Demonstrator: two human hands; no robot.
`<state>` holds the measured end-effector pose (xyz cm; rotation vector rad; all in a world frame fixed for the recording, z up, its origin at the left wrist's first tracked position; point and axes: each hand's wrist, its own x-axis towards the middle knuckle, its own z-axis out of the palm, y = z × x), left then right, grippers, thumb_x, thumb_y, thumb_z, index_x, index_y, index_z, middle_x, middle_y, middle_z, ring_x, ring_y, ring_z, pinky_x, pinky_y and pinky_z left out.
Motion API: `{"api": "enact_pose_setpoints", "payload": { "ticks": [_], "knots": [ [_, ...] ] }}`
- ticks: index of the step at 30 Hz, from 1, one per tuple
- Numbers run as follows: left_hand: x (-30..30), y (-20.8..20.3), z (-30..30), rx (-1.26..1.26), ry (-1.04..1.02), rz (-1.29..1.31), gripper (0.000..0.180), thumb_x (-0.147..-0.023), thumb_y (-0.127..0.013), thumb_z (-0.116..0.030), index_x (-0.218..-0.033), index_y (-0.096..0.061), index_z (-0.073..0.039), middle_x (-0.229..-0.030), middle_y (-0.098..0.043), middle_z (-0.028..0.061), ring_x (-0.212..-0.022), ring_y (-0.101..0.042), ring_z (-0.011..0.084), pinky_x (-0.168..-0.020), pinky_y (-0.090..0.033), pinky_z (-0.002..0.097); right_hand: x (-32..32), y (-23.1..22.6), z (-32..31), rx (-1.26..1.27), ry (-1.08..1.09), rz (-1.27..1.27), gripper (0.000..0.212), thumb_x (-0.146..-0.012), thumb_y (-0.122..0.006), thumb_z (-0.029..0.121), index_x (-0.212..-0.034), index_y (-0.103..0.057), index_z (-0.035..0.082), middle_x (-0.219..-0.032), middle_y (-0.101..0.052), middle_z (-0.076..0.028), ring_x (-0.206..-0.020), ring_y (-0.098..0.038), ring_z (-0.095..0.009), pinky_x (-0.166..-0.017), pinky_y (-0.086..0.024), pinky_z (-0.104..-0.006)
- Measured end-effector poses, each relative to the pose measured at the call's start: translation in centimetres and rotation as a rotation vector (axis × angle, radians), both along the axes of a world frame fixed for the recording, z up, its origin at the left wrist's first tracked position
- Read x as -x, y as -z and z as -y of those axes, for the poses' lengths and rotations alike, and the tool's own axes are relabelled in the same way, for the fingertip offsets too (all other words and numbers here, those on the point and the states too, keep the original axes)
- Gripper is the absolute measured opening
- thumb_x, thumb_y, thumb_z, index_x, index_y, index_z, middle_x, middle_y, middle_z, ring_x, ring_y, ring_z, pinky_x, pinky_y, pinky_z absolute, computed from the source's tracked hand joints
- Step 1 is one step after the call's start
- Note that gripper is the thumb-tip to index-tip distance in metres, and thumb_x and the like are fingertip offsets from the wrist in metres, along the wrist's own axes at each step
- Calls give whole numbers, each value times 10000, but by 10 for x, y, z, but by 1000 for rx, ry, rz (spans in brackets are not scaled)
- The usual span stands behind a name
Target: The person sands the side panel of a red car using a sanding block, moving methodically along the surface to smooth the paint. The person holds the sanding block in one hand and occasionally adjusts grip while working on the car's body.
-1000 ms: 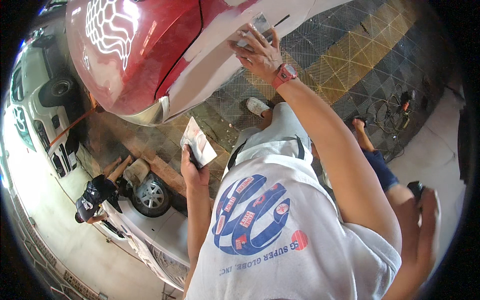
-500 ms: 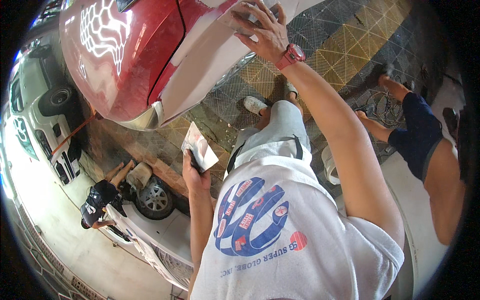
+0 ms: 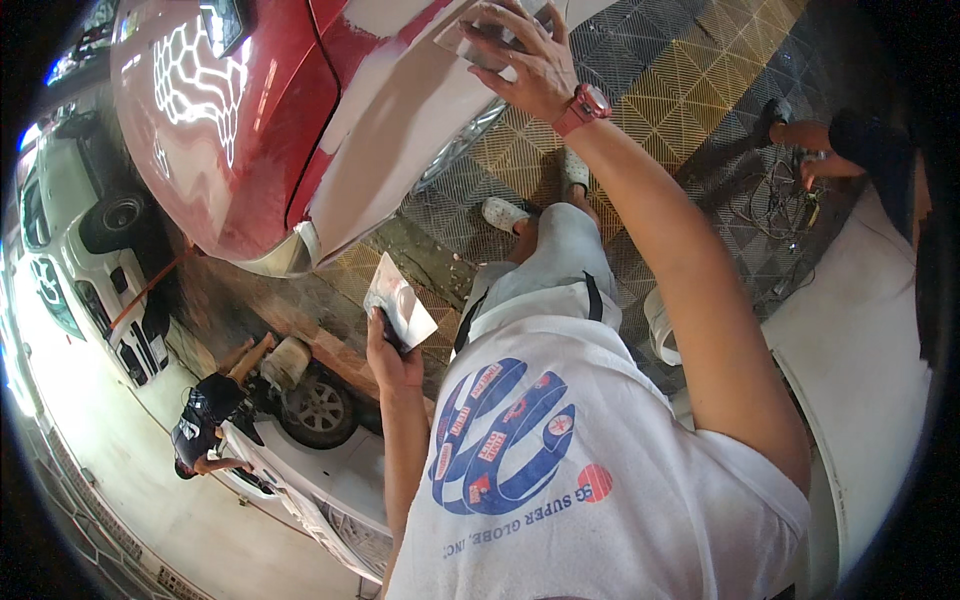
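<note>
My left hand (image 3: 393,360) is closed on the dark grip of a pale flat putty board (image 3: 402,306), tilted and smeared with grey and pink. Beyond it, my right hand (image 3: 532,66) reaches to the car's side panel, fingers bent over a thin greyish flat piece (image 3: 462,38) like a putty spreader. This piece lies against the panel; my fingers hide part of it. The car panel (image 3: 400,130) is coated whitish-pink, while the neighbouring section (image 3: 260,150) is glossy red, with a dark seam between.
Black and yellow grid tiles (image 3: 650,100) cover the floor. A white bucket (image 3: 662,325) stands by my right side. Cables (image 3: 775,205) lie near another person (image 3: 870,150) at right. At left, another person (image 3: 205,425) bends beside a white car (image 3: 320,470); a white vehicle (image 3: 100,270) stands behind.
The red car has shifted slightly left in view. My right hand stays at the panel and my left keeps the board. The person at right has moved farther up and bent down.
</note>
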<state>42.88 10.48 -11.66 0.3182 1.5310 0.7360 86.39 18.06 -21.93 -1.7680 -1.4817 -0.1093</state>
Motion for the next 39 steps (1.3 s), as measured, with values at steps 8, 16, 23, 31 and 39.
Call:
{"api": "enact_pose_setpoints", "payload": {
  "ticks": [8, 16, 23, 31, 39],
  "knots": [
    [-6, -4, 1, 9, -28, 6, 435, -1089, -537, -284, -1430, -538, -14, -1355, -660, 129, -1204, -683, 266, -983, -604, 414, -20, 52, -17, 36, 31, 179, 536, -908, -755, 435, -1422, -611, 481, -1603, -450, 67, -1549, -342, -169, -1226, -183, -674],
    [-11, -7, 3, -32, 32, -21, 439, -1101, -496, -295, -1442, -521, -19, -1351, -656, 115, -1191, -686, 257, -954, -615, 413, -5, 54, 19, 29, 136, -38, 518, -888, -783, 467, -1377, -674, 336, -1492, -537, -12, -1445, -468, -236, -1197, -289, -630],
    [-4, 2, 3, 37, 61, -97, 438, -1092, -524, -307, -1430, -535, -28, -1332, -671, 98, -1177, -694, 246, -947, -616, 407, 4, -10, -17, -244, 300, -575, 525, -936, -751, 245, -1396, -613, 34, -1355, -590, -224, -1289, -554, -387, -1098, -461, -444],
    [9, 8, 5, 38, -36, 0, 425, -1069, -587, -295, -1393, -571, -19, -1310, -686, 103, -1170, -692, 253, -987, -586, 418, 62, 2, -41, -342, 283, -716, 588, -829, -834, 423, -1357, -687, 208, -1402, -587, -132, -1299, -571, -338, -1103, -405, -564],
    [7, 4, 6, 11, -3, 21, 428, -1073, -572, -300, -1396, -573, -18, -1313, -686, 98, -1167, -687, 250, -1003, -562, 406, 168, 33, -45, -175, 348, -429, 649, -830, -821, 362, -1438, -630, 236, -1481, -504, -134, -1446, -407, -387, -1099, -327, -588]
  ]
}}
